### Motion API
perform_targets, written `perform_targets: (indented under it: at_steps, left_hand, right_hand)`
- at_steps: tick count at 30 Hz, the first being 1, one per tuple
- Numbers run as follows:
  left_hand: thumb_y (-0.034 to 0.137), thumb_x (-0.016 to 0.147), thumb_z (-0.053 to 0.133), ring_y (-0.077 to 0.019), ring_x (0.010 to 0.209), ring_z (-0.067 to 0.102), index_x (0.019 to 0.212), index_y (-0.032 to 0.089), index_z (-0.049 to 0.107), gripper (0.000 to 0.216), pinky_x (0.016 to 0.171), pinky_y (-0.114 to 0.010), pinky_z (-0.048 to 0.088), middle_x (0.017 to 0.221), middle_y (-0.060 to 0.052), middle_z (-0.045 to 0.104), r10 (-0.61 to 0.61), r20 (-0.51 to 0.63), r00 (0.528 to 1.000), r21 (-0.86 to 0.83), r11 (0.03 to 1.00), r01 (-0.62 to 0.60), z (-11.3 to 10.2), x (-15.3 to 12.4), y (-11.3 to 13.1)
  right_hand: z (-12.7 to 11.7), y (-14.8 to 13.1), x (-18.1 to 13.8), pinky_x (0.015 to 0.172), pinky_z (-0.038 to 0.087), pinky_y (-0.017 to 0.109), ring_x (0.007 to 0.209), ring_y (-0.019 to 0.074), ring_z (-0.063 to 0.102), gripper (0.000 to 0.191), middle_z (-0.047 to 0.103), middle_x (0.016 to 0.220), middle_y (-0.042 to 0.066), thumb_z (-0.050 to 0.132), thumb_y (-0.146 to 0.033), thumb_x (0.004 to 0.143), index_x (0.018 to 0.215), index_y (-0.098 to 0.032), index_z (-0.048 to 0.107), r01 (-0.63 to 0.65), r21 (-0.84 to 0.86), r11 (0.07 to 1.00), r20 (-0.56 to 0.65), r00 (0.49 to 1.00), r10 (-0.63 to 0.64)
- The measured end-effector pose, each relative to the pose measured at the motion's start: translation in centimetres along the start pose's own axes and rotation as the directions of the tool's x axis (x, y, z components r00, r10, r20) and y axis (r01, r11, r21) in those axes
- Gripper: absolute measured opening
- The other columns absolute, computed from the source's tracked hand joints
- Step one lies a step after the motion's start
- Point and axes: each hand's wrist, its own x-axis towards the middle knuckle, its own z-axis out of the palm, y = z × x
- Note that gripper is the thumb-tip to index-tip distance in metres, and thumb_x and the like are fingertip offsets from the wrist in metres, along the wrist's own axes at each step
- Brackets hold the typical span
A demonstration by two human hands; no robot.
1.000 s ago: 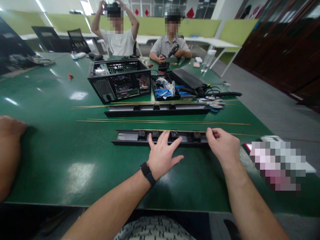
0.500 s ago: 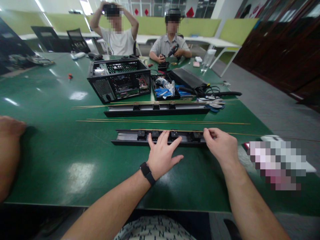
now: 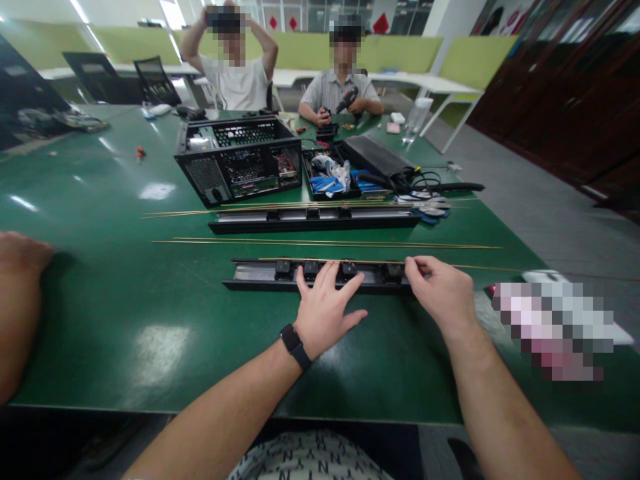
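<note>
A long black rail (image 3: 260, 275) with several black blocks on it lies across the green table (image 3: 125, 313) in front of me. My left hand (image 3: 325, 310), with a black watch on the wrist, rests open on the rail's middle, fingers spread. My right hand (image 3: 443, 290) is closed in a pinch at the rail's right end, on a thin brass rod (image 3: 480, 268) that runs along the rail's top edge. Two more brass rods (image 3: 325, 244) lie just beyond, and a second black rail (image 3: 315, 220) lies behind them.
An open black computer case (image 3: 237, 160) and a tray of blue gloves (image 3: 330, 180) stand further back, with cables to the right. Two people sit at the far side; one holds a drill (image 3: 347, 100). Another person's arm (image 3: 17, 300) rests at the left table edge.
My right hand has slid slightly left along the rail's right end with the rod. My left hand has stayed put.
</note>
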Motion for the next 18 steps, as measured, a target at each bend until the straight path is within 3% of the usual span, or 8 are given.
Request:
perform_targets:
  at_steps: [7, 18]
  left_hand:
    - [0.057, 0.095, 0.077, -0.0386, 0.159, 0.043, 0.155, 0.039, 0.059, 0.065, 0.123, -0.087, 0.019, 0.169, -0.021, 0.048, -0.001, 0.008, 1.000, -0.001, 1.000, 0.001, -0.01, 0.00, -0.03]
    - [0.057, 0.095, 0.077, -0.0394, 0.159, 0.042, 0.154, 0.039, 0.059, 0.064, 0.123, -0.086, 0.019, 0.170, -0.020, 0.048, -0.009, 0.016, 1.000, -0.006, 1.000, 0.009, -0.11, 0.03, 0.01]
  right_hand:
    - [-0.55, 0.19, 0.40, 0.067, 0.041, 0.035, 0.077, 0.0248, 0.070, 0.037, 0.078, 0.080, 0.006, 0.059, -0.053, 0.095, 0.090, -0.025, 0.082, -0.155, -0.063, 0.986, 0.001, 0.988, 0.155]
    - [-0.81, 0.36, 0.51, 0.066, 0.038, 0.035, 0.071, 0.0234, 0.064, 0.037, 0.074, 0.074, 0.006, 0.059, -0.052, 0.096, 0.087, -0.024, 0.081, -0.196, -0.076, 0.978, -0.022, 0.981, 0.195]
